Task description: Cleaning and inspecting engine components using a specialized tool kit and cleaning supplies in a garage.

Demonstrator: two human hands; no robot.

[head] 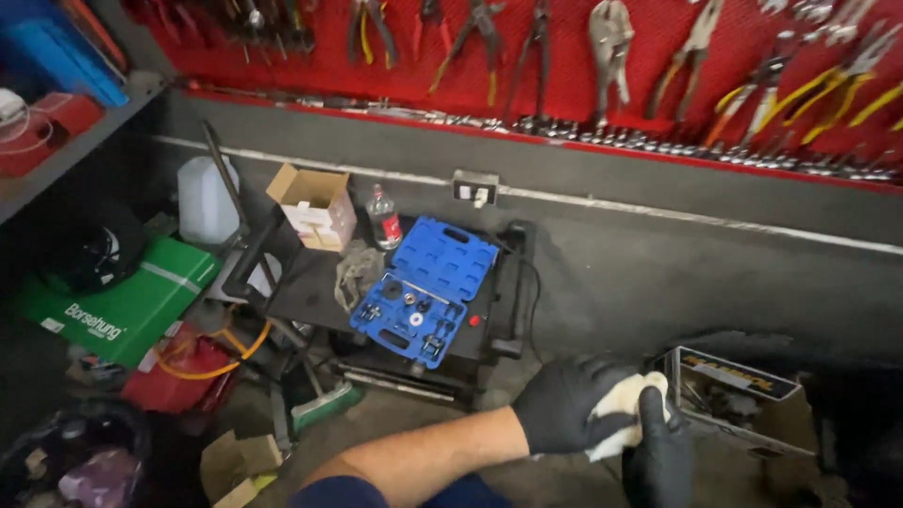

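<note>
Open tan cardboard box (313,205) on black cart, rear left. Green flat package (122,301), white lettering, far left. Open printed carton (738,400) beside my right hand (658,452). Red-labelled bottle (384,218) near box.

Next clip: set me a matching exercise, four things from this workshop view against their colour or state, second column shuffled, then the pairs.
Things:
1. tool case
2. rag
3. cardboard box
4. pegboard

Colour or state:
A. red, hung with pliers
B. white, gripped between two black-gloved hands
C. blue, lid open, lying on a black cart
D. brown flaps open, beside a plastic bottle

Pairs: 1-C, 2-B, 3-D, 4-A

The left hand and right hand both grip the rag.
</note>
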